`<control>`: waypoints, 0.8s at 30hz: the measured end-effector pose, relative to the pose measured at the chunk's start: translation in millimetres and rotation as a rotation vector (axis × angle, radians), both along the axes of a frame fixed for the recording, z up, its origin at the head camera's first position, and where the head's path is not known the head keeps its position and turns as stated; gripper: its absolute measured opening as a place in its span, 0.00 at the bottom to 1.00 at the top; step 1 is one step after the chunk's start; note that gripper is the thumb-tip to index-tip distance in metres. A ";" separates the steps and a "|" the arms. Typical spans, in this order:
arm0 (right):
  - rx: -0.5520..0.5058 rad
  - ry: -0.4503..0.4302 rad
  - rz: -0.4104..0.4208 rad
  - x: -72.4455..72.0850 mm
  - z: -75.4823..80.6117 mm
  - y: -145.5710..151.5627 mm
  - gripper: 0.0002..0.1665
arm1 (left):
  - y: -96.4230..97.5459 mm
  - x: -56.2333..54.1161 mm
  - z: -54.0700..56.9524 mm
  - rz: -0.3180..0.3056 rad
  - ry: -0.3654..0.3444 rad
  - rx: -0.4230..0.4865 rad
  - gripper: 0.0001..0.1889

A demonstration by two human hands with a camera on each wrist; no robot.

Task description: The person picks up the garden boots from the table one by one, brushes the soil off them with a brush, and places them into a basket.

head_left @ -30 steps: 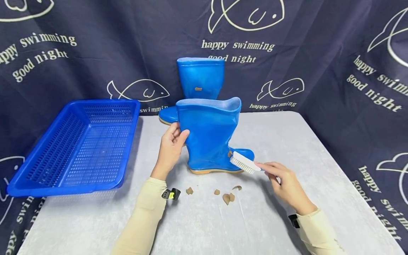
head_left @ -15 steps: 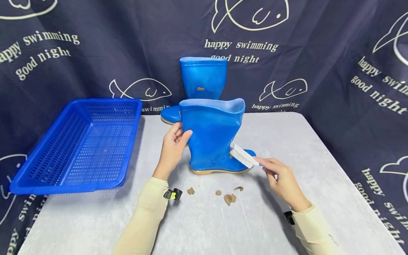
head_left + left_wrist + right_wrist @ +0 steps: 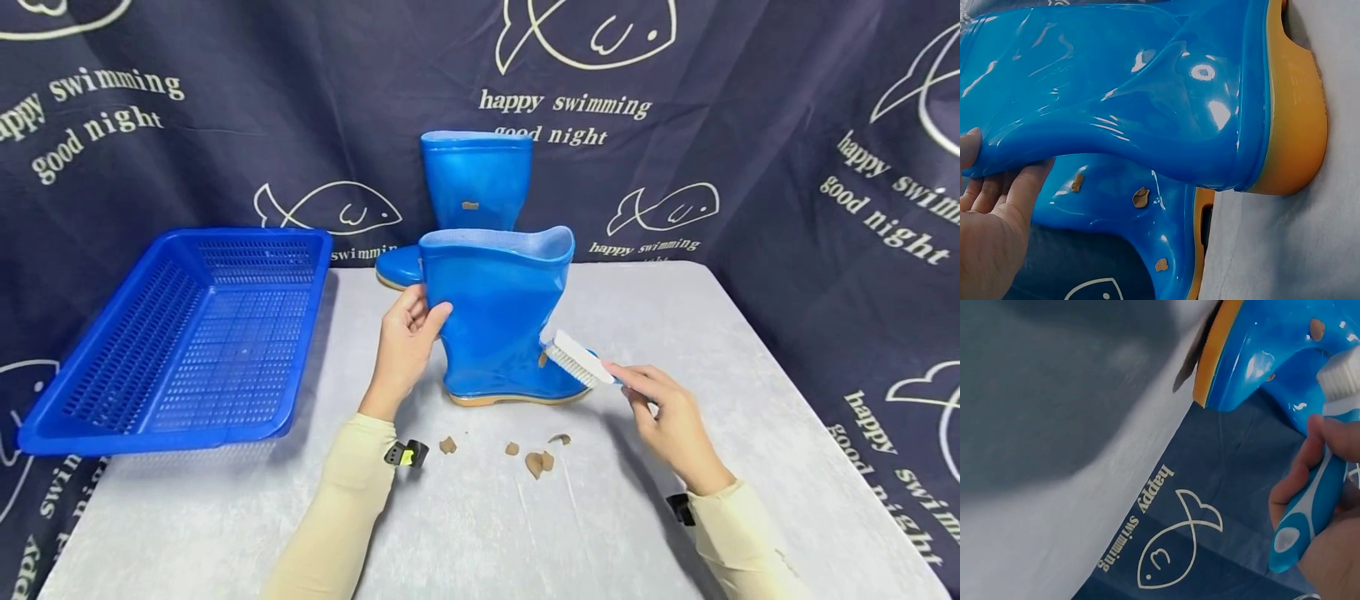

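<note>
A blue rubber boot with a yellow-orange sole stands on the table, its toe to the right. My left hand grips the back edge of its shaft, thumb on the near side and fingers behind. In my right hand is a scrub brush with white bristles and a blue-and-white handle. The brush head is angled over the instep, right beside a brown patch. Behind stands a second blue boot, toe to the left; brown spots show on it in the left wrist view.
Several brown flakes lie on the grey table in front of the boot. A blue plastic basket with slotted walls occupies the left side. A dark curtain with fish drawings hangs behind and at both sides.
The brush has moved slightly up along the instep, and the brown patch beside it shows again after being mostly covered half a second ago. My left hand keeps its grip on the boot.
</note>
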State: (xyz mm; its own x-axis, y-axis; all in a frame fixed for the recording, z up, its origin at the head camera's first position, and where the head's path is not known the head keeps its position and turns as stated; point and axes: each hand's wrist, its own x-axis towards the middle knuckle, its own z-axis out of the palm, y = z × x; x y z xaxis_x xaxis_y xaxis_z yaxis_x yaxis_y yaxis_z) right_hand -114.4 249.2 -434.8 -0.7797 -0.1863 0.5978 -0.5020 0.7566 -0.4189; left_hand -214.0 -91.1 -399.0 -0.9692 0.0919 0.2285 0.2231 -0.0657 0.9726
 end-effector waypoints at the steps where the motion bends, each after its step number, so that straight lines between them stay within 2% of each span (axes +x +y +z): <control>1: 0.022 -0.003 -0.006 -2.3 -0.5 -2.0 0.36 | -0.5 0.2 -0.8 0.001 -0.003 0.000 0.21; 5: 0.098 -0.029 -0.010 -4.8 -4.0 -7.3 0.38 | -1.2 0.2 -2.3 0.009 -0.003 -0.011 0.21; 12: 0.195 0.015 -0.016 11.8 -5.1 -2.6 0.40 | -1.5 -1.6 -0.6 0.014 0.010 -0.053 0.21; 16: 0.158 0.039 -0.012 12.9 -2.6 -2.1 0.41 | -2.1 -3.1 2.0 0.039 0.020 -0.055 0.21; 20: 0.084 0.072 -0.027 7.4 -1.8 -5.9 0.39 | -0.6 -2.9 1.4 0.017 0.010 -0.040 0.21; 24: 0.105 0.026 -0.022 3.3 -3.2 -11.2 0.40 | 0.4 -3.5 -0.4 0.017 0.009 -0.044 0.21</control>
State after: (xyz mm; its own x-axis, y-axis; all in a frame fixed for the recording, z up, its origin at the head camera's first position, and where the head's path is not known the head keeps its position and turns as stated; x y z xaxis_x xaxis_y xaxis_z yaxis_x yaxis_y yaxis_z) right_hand -111.1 238.0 -437.9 -0.7690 -0.2318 0.5957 -0.4941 0.8068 -0.3239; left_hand -217.5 -90.7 -399.4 -0.9687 0.0856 0.2332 0.2324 -0.0192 0.9724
